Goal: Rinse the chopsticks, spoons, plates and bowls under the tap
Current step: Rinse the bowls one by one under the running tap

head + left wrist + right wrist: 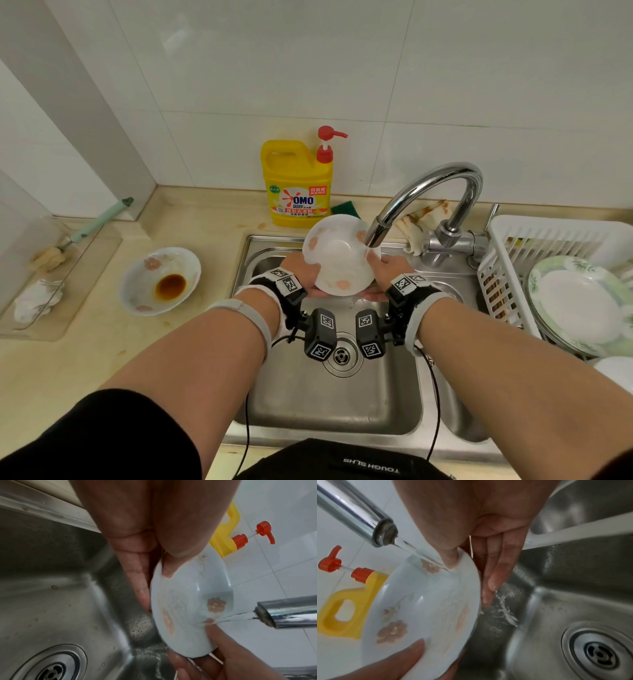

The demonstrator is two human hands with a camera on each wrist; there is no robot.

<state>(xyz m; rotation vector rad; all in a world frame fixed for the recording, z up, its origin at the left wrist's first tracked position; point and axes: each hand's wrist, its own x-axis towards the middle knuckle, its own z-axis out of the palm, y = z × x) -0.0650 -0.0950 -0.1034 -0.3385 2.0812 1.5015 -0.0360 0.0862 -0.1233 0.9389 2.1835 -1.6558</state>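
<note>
A white bowl (337, 255) with pink flower prints is held tilted over the sink (335, 404), under the running tap (375, 233). My left hand (305, 274) grips its left rim, thumb inside (173, 561) and fingers behind. My right hand (387, 270) grips the right rim, thumb (448, 559) on the inside where the water stream lands, fingers (494, 574) behind the bowl (428, 608). Water runs off the bowl (188, 608) into the basin. A second flowered bowl (159, 281) with brown sauce sits on the counter to the left.
A yellow detergent bottle (296, 181) with a red pump stands behind the sink beside a green sponge (346, 208). A white drying rack (548, 270) at the right holds a green-rimmed plate (579, 305). A brush (85, 229) and cloths lie at the far left.
</note>
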